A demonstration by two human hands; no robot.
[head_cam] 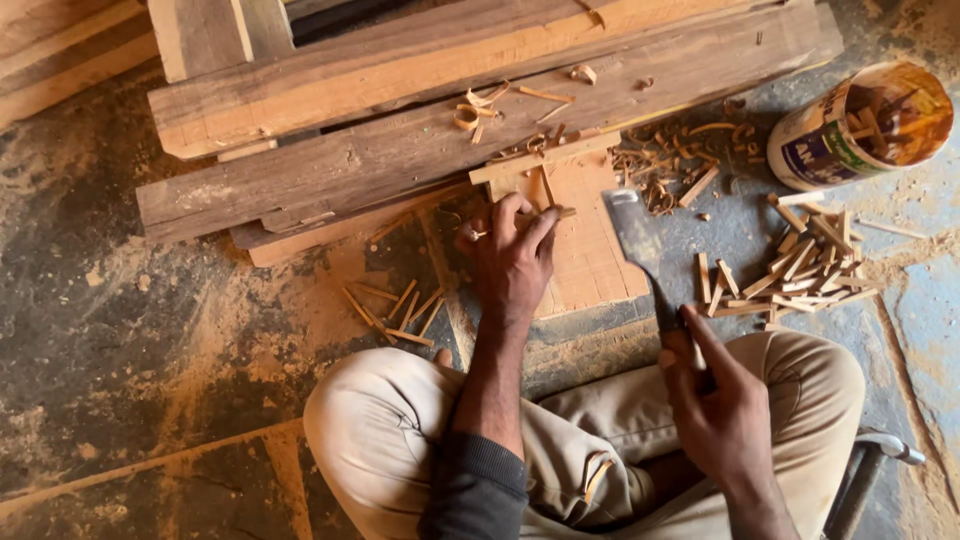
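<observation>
My left hand (512, 258) pinches a thin wooden stick (556, 213) and holds it against a flat wooden block (590, 250) on the floor. My right hand (712, 395) grips the handle of a broad-bladed chopping tool (638, 240). Its metal blade is lifted just right of the block, with the edge turned toward the stick. Both hands reach out over my bent knees in beige trousers (400, 440).
Heavy timber beams (420, 110) lie across the top, strewn with shavings. A heap of cut wooden pegs (800, 270) sits at the right, a few more sticks (395, 310) at the left. A tin can (860, 125) stands at the upper right. Sawdust covers the floor.
</observation>
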